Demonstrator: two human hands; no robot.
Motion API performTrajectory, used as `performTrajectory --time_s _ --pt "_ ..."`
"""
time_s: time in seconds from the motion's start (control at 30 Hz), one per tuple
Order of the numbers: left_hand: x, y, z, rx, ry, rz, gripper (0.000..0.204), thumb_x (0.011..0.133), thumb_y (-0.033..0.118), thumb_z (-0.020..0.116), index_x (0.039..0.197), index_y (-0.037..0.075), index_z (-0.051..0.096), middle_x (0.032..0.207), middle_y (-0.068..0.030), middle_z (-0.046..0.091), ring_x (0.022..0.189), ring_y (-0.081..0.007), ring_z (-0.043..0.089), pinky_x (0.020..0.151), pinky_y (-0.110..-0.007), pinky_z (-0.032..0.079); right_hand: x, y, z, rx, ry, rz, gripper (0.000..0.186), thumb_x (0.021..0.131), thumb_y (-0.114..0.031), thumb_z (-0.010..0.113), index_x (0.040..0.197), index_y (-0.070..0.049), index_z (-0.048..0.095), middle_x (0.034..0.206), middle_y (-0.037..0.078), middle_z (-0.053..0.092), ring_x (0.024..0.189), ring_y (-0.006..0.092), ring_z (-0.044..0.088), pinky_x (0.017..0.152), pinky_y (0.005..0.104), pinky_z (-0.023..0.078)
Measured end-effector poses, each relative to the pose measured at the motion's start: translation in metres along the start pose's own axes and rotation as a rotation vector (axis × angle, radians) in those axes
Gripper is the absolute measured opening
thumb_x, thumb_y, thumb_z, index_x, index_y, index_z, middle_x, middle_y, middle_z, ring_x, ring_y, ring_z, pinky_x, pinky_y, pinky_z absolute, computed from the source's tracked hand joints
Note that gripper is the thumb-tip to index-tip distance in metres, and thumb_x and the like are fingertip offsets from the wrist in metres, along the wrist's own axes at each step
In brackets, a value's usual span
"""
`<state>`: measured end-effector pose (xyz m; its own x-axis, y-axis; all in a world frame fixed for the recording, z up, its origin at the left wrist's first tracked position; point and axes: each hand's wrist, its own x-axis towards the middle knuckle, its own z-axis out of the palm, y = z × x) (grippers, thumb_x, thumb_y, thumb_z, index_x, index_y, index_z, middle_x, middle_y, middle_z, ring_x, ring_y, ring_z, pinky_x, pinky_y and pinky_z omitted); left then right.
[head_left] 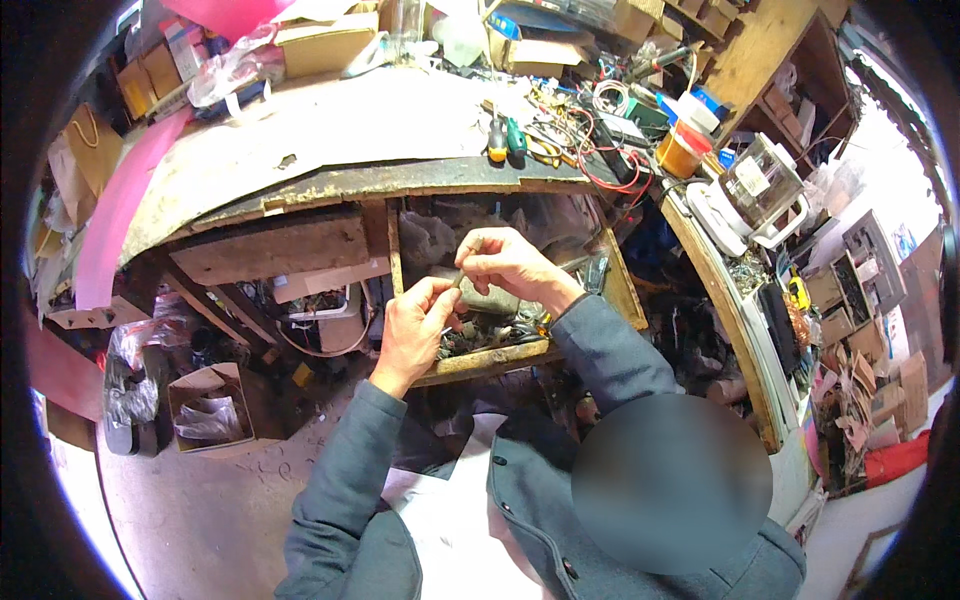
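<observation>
Over a pulled-out wooden drawer, my left hand and my right hand meet with their fingertips close together. Thumb and forefinger of each are pinched. Between them shows a small, thin, dark piece, too small to name; the left fingers grip it. Whether the right fingertips hold the same piece is hidden by the fingers. Beneath the hands, the drawer contains a grey rounded object, crumpled clear plastic and a jumble of metal tools and small parts near its front edge.
The workbench bears two screwdrivers, red test leads and a jar with orange contents. A glass-jug blender stands on the right-hand bench. Left on the floor is an open cardboard box.
</observation>
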<state>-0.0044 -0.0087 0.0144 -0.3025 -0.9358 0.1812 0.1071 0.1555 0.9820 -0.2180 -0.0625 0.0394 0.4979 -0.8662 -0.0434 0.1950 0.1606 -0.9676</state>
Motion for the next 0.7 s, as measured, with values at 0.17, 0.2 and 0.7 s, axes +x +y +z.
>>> performTrajectory --time_s 0.17,0.2,0.7 --pt "0.004 -0.004 0.001 -0.006 0.063 0.032 0.017 0.102 0.012 0.062 0.104 -0.004 0.067 0.080 -0.0064 0.071 0.069 -0.0101 0.067 0.065 -0.027 0.057 0.015 -0.013 -0.016 -0.413 -0.056 0.100 0.023 0.096 -0.024 0.073 0.083 -0.007 0.067 0.063 -0.004 0.057 0.054 0.0038 0.051 0.049 0.0211 0.036" --pt "0.001 -0.003 0.000 0.004 0.059 0.021 0.016 0.101 0.013 0.063 0.103 -0.003 0.066 0.079 -0.0059 0.070 0.069 -0.0094 0.066 0.064 -0.027 0.057 0.016 -0.011 -0.018 -0.391 -0.089 0.126 0.023 0.097 -0.025 0.073 0.083 -0.007 0.067 0.063 -0.005 0.056 0.054 0.0030 0.048 0.048 0.0210 0.034" --pt "0.004 -0.002 -0.001 -0.039 0.150 -0.048 0.014 0.099 0.010 0.067 0.103 -0.003 0.070 0.083 -0.0033 0.069 0.070 -0.0093 0.064 0.066 -0.025 0.056 0.013 -0.002 -0.023 -0.397 -0.362 0.228 0.035 0.105 -0.038 0.059 0.086 -0.010 0.067 0.073 -0.009 0.053 0.066 0.0028 0.042 0.059 0.0228 0.036"
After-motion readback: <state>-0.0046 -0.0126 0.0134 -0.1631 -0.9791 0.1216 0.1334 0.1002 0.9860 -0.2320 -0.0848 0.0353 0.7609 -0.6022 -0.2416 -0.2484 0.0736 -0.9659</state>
